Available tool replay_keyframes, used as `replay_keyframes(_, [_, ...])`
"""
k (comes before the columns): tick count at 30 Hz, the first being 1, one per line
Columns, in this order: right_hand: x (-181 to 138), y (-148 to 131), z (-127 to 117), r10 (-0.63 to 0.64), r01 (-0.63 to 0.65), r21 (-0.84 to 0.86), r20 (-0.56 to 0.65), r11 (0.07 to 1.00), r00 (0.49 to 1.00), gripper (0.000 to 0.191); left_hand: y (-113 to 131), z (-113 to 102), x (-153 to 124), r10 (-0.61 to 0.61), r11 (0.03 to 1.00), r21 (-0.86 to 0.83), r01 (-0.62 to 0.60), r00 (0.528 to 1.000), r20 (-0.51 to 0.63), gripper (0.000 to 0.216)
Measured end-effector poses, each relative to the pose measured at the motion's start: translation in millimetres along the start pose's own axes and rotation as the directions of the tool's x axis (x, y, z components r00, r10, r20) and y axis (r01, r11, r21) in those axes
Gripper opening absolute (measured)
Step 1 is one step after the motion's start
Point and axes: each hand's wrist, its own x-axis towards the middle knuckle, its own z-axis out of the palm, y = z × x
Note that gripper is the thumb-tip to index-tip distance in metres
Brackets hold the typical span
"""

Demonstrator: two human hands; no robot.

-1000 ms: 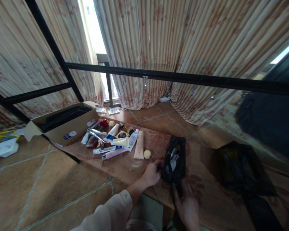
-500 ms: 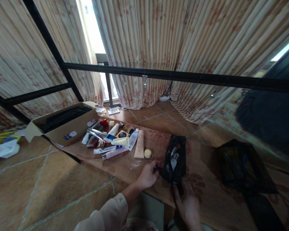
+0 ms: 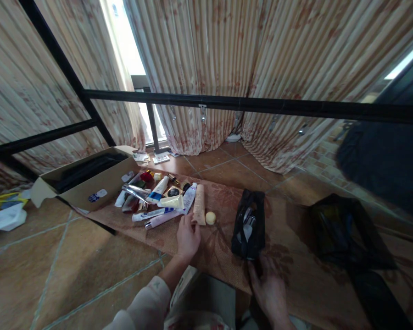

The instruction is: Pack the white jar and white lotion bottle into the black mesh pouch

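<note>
My left hand [image 3: 188,237] is at the near end of a beige squeeze tube [image 3: 199,204], its thumb and fingers slightly apart beside the tube's lower left corner; I cannot tell whether they touch it. A small round cream-coloured container [image 3: 210,217] lies just right of that tube. My right hand [image 3: 269,284] pinches the near end of a black zip pouch [image 3: 254,206], which lies open with a clear and silvery item [image 3: 249,223] inside. Left of the beige tube lies a pile of cosmetics, among them a lilac tube [image 3: 163,219] and a pale yellow tube [image 3: 171,202].
A cardboard box [image 3: 79,192] holding something black stands at the bench's left end. On the right lie a second black pouch [image 3: 330,261] and a dark flat object [image 3: 382,293]. A black metal rail [image 3: 261,105] crosses behind, before striped curtains [image 3: 206,55].
My left hand has moved left, from beside the black pouch to the near end of the beige tube. My right hand stays at the pouch. The view has shifted slightly.
</note>
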Motion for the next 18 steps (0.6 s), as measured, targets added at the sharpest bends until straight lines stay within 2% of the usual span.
replay_keyframes(3, [0.3,0.7,0.2,0.006,-0.006,-0.006,0.005,1.0,1.0,0.039,0.7,1.1,9.0,0.007,0.99,0.142,-0.009,1.0,0.017,0.032])
replay_keyframes(7, [0.4,0.2,-0.5,0.013,-0.013,-0.008,0.021,1.0,1.0,0.039,2.7,6.9,12.7,0.03,0.972,0.231,-0.041,0.998,0.048,0.036])
replay_keyframes(18, [0.6,-0.1,-0.8,-0.001,0.001,0.023,0.012,1.0,1.0,0.042,6.5,10.8,19.9,0.007,0.949,0.313,-0.034,0.996,0.086,0.05])
